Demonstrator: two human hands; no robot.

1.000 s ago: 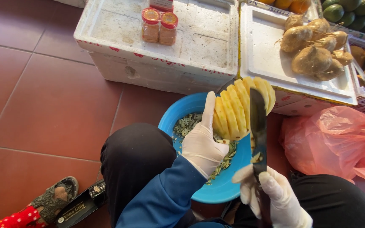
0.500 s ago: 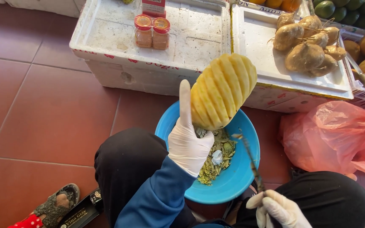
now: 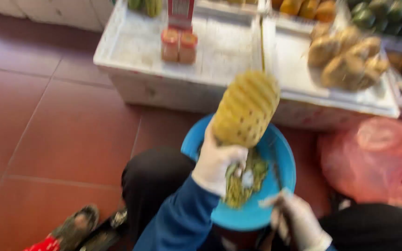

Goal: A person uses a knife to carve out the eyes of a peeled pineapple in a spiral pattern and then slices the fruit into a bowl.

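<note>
While the frame is motion-blurred, the main layout reads fine: left hand, white glove, blue sleeve, fingers wrapped around the lower end of a peeled pineapple, holding it upright and a bit tilted above the blue bowl. Pineapple is clear of the bowl floor, hanging over its far-left part, spiral grooves visible on the yellow flesh. Bowl sits on the person's lap and holds a pile of greenish-yellow peel scraps near its middle. Right hand, also gloved, sits at the bowl's near-right rim, fingers closed on a thin dark knife whose blade points up over the bowl; too blurred to tell the exact grip. Behind the bowl, a white foam box on the red tile floor carries two small orange-lidded jars side by side near its far edge. A second white box lid to the right has a bag of brown round fruits at its far-right corner. Pink plastic bag lies on the floor just right of the bowl.
</note>
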